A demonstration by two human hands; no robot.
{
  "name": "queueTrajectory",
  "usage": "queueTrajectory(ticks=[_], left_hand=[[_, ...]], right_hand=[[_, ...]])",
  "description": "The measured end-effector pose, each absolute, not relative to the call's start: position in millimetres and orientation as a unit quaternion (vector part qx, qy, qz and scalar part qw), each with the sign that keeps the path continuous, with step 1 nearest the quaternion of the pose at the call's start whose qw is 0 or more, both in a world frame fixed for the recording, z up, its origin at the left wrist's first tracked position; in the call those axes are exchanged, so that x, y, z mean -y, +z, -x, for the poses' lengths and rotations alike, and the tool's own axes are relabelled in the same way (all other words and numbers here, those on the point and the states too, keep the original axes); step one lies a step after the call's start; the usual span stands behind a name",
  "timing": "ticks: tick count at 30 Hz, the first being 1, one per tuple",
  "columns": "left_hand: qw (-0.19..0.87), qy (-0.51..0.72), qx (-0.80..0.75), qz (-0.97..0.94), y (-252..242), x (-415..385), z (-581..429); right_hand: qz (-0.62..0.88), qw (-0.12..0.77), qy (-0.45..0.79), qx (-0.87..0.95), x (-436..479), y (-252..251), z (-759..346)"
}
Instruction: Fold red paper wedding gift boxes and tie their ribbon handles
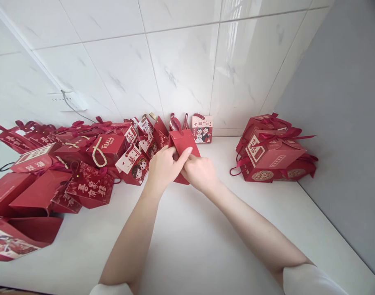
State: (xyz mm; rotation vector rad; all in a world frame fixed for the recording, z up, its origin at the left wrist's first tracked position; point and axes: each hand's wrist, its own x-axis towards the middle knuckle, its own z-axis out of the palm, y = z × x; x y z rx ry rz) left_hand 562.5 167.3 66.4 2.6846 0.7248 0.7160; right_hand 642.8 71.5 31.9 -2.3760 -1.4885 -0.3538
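Both hands meet at a red gift box standing on the white counter near the wall. My left hand grips its left side, the thumb stretched across the front. My right hand is closed at the box's near side, its fingertips hidden by the left thumb and the box. Just behind stands a small gift box with a cartoon couple. To the left of my left hand is a box with a cartoon face and white label.
Many red gift boxes with ribbons and rope handles crowd the left, including a rope-handled box and an open-ended box. A stack of ribboned boxes stands at right beside a grey panel. A cable runs down the tiled wall.
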Motion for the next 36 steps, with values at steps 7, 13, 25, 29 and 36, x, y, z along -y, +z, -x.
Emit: queueTrajectory(ticks=[7,13,25,29,36], left_hand=[[0.225,0.243,-0.174,-0.927,71.5,-201.0,-549.7],[0.505,0.293,-0.134,-0.8,77.6,-217.6,-535.1],[0.573,0.294,-0.127,-0.754,69.6,-199.1,-551.3],[0.552,0.324,-0.132,-0.757,61.9,-202.8,-559.5],[0.373,0.296,-0.273,-0.836,54.4,-202.2,-561.4]], right_hand=[[0.736,0.388,-0.034,0.555,-60.5,39.3,-648.1],[0.733,0.558,-0.051,0.387,-45.1,53.6,-677.4],[0.593,0.609,0.244,0.466,-40.0,55.1,-680.4],[0.607,0.604,0.217,0.469,-39.0,55.8,-684.3],[0.789,0.425,-0.008,0.444,-47.5,49.3,-682.5]])
